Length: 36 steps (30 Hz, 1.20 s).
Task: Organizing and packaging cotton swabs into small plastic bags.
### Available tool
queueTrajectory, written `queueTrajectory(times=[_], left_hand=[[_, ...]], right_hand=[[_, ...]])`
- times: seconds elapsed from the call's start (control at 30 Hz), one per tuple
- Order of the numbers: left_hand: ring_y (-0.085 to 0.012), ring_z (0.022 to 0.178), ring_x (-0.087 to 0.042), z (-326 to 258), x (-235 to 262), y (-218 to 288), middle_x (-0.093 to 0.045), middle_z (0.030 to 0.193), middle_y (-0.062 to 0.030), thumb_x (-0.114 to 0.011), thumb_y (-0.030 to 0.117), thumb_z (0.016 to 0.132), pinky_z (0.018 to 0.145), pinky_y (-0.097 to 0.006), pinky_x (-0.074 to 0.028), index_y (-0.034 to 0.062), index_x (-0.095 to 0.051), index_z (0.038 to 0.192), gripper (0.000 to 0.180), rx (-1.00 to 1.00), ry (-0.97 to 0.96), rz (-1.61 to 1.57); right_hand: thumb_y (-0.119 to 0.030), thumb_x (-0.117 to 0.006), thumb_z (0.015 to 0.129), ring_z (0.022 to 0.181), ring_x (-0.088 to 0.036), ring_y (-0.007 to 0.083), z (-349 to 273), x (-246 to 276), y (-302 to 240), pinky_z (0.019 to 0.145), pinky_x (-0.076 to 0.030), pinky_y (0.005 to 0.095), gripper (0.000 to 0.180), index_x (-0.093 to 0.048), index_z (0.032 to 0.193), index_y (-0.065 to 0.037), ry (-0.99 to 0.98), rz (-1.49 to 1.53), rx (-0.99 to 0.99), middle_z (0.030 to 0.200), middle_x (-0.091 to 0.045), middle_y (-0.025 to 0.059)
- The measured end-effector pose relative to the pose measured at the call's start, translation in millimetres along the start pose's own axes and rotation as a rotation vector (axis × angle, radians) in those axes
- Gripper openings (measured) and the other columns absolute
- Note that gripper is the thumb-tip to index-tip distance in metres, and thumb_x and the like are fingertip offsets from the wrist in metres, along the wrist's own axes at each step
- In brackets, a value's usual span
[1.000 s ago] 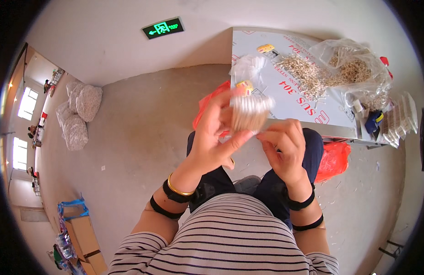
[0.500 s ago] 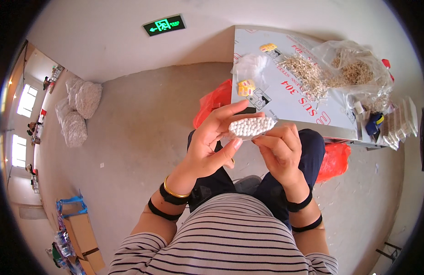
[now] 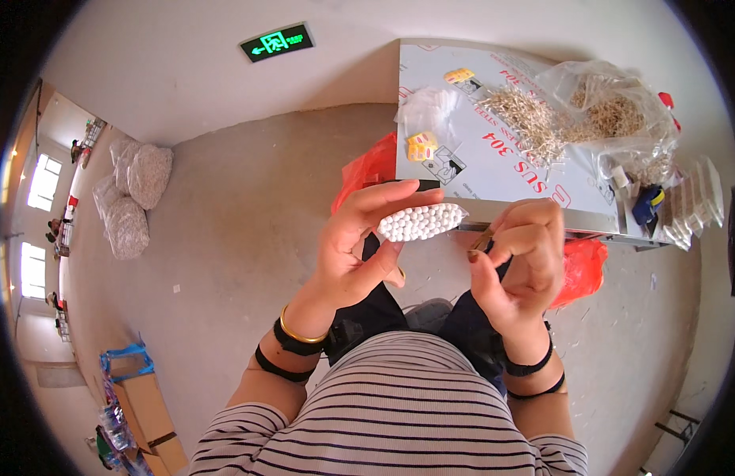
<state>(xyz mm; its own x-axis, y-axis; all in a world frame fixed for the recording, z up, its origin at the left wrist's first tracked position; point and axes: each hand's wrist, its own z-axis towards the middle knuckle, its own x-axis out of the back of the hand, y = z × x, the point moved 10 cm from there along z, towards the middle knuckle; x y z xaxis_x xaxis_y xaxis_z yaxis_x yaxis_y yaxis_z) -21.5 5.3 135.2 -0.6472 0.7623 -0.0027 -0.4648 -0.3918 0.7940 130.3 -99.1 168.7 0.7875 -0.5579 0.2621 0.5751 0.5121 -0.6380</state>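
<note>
Pale-walled room, clock dial centred on the packet: the worktop spreads from twelve to three o'clock, with loose swabs between one and two and a clear bag of more at two. From where I stand, the swab packet hangs short of the worktop's near edge, white tips upward. The left hand, at eight, clasps it, thumb opposing fingers; the right hand, at four, stands apart, fingertips bunched, contents undeterminable. Sound handling, I judge, means light, even thumb pressure and tips level.
</note>
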Motion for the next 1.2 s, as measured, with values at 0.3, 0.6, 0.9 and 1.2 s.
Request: queueTrajectory(times=[0.3,0.6,0.9,1.2], left_hand=[[-0.0391,0.135,-0.059,0.1,-6.5,5.1,-0.060,0.141,-0.0311,-0.048,-0.016,0.093,0.114,-0.049,-0.047,0.0004,-0.040,0.150,0.059,0.048,-0.025,0.053],[-0.0389,0.133,-0.060,-1.0,-6.5,10.7,-0.060,0.140,-0.0310,-0.049,-0.017,0.092,0.113,-0.048,-0.049,0.0011,-0.041,0.148,0.060,0.078,-0.016,0.108],[-0.0426,0.133,-0.059,-1.3,-16.5,24.7,-0.060,0.139,-0.0329,-0.060,-0.007,0.097,0.112,-0.052,-0.049,-0.0005,-0.040,0.148,0.054,-0.050,-0.122,0.165],[-0.0366,0.121,-0.070,5.1,-21.0,39.6,-0.072,0.127,-0.0230,-0.062,-0.015,0.083,0.097,-0.043,-0.058,0.0000,-0.056,0.141,0.060,-0.181,-0.026,0.242]], right_hand=[[-0.023,-0.087,0.077,0.109,-0.057,0.0303,17.6,11.3,-18.9,0.092,-0.049,0.0407,0.045,-0.068,0.113,-0.005,0.001,-0.076,0.076,0.118,-0.057,0.0171],[-0.022,-0.087,0.078,0.115,-0.059,0.0317,23.1,4.1,-21.5,0.096,-0.051,0.0402,0.050,-0.067,0.119,-0.002,-0.017,-0.053,0.042,0.125,-0.060,0.0183],[-0.009,-0.085,0.076,0.104,-0.063,0.0282,22.3,-3.4,-19.1,0.089,-0.053,0.0369,0.038,-0.069,0.111,-0.002,-0.070,0.112,0.012,0.108,-0.068,0.0129],[-0.007,-0.085,0.076,0.098,-0.065,0.0271,19.0,0.4,-20.0,0.086,-0.052,0.0360,0.034,-0.071,0.106,-0.003,-0.077,0.183,0.018,0.107,-0.068,0.0125]])
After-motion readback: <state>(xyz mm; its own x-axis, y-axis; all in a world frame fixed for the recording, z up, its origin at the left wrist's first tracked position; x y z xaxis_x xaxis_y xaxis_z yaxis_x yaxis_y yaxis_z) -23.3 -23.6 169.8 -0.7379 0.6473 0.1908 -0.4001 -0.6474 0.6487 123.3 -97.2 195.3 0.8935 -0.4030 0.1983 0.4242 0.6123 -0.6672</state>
